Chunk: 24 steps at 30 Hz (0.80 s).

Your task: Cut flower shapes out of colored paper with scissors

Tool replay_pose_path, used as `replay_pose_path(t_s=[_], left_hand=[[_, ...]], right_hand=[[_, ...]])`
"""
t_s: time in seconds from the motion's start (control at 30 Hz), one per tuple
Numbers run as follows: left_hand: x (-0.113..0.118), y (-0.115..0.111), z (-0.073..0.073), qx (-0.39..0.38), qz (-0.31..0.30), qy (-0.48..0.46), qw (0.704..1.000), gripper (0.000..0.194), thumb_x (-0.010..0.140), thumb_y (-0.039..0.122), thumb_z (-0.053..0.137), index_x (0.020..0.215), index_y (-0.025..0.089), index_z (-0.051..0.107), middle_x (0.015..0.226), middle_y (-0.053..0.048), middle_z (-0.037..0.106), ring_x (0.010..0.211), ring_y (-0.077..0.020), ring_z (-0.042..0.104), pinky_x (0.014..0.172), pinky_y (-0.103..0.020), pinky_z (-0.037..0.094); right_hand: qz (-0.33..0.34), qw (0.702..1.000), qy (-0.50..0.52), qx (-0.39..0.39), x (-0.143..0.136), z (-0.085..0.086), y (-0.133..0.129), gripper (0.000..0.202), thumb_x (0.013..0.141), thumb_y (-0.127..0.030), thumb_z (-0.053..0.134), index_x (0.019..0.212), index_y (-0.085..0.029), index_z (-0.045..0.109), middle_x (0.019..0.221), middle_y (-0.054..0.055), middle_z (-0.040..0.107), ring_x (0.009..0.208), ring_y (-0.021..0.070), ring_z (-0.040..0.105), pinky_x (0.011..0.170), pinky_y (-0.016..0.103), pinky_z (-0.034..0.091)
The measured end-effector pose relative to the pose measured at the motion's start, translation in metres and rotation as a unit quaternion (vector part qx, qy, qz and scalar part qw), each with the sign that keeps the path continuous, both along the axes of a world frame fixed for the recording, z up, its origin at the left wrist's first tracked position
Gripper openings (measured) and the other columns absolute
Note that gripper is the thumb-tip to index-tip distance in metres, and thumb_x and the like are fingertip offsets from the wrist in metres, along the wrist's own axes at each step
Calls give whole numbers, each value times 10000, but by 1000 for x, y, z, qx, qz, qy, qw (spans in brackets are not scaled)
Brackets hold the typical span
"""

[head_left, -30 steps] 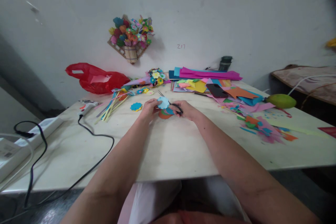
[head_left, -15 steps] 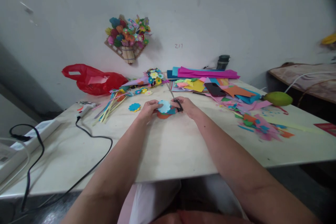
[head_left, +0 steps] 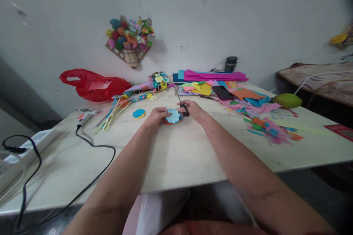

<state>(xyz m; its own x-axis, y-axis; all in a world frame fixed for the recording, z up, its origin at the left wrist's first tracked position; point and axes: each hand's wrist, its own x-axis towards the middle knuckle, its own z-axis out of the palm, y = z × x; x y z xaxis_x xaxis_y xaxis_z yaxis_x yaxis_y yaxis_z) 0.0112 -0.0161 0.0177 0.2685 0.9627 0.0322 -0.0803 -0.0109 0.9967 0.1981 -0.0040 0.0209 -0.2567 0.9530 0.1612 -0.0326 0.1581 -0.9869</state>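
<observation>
Between thumb and fingers, my left hand pinches a light blue paper flower with scalloped edges. Darker blue and orange paper shows beneath it. My right hand is closed around the black handles of a pair of scissors, whose blades point up and away toward the wall. The scissors' handles are beside the flower's right edge; whether they touch it I cannot tell. Left of my hands, a blue paper flower lies over a yellow one on the table.
Paper strips, a red plastic bag and a glue gun with its black cord occupy the left. Coloured sheets, a phone, paper scraps and a green-yellow fruit lie right. A power strip sits far left.
The light blue flower in my left hand has turned and dropped slightly, covering more of the orange paper. The whole view has shifted a little; both hands keep their hold.
</observation>
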Motion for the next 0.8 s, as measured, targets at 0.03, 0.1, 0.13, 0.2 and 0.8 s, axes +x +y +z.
replay_pose_path(t_s=[0.03,0.1,0.13,0.2,0.8], left_hand=[[0,0,0,2,2,1,1000,211,511,232,740,578,128,569,512,-3,562,475,-113,532,479,-231,407],[0,0,0,9,5,3,1000,206,511,226,740,578,124,574,517,-8,567,480,-112,535,483,-227,409],[0,0,0,9,2,4,1000,203,510,221,740,578,123,575,521,-9,570,484,-113,538,485,-227,411],[0,0,0,7,-7,3,1000,195,512,210,738,579,124,576,523,-10,575,484,-117,543,490,-233,418],[2,0,-5,-2,-54,31,998,177,537,225,725,576,136,578,511,-2,573,456,-112,518,476,-239,378]], right_hand=[[0,1000,-4,-2,0,0,0,351,606,-239,707,917,-147,573,609,-8,613,476,94,535,383,175,291],[-1,1000,-12,-9,0,0,0,369,597,-225,713,929,-150,572,594,-11,605,478,101,543,377,174,284],[1,1000,-12,-12,-1,0,0,375,589,-214,718,930,-151,573,584,-16,599,481,103,546,384,175,295],[10,1000,-7,-19,-2,-1,-1,376,576,-185,723,920,-151,574,584,-23,596,494,101,548,424,185,343],[24,1000,8,-18,-11,6,-11,300,550,-58,645,827,-143,568,566,-52,575,505,82,509,519,212,401]])
